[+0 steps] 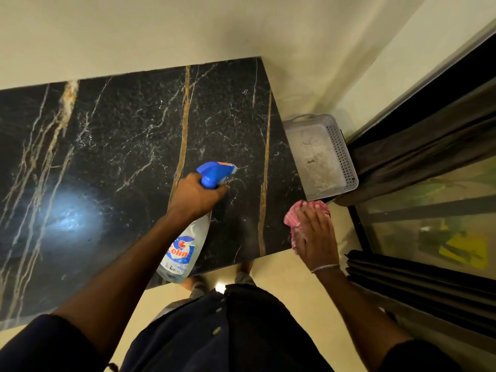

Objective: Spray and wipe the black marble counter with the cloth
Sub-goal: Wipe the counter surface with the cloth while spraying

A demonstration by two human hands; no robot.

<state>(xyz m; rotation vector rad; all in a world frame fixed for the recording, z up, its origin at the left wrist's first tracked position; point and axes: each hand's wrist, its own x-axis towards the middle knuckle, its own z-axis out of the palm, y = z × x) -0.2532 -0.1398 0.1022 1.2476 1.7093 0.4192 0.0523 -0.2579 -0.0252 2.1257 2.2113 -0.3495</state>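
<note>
The black marble counter [120, 146] with gold and white veins fills the left and middle of the view. My left hand [197, 197] grips the neck of a clear spray bottle [185, 245] with a blue trigger head, its nozzle pointing toward the counter's right part. My right hand [315, 234] lies over a pink cloth [292, 218] at the counter's right front corner, fingers spread on top of it.
A white perforated plastic basket [346, 154] stands on the floor just past the counter's right end. Dark curtains [418, 149] and a glass door [434, 224] are at the right. A cream wall [161, 30] runs behind the counter. My feet stand at the front edge.
</note>
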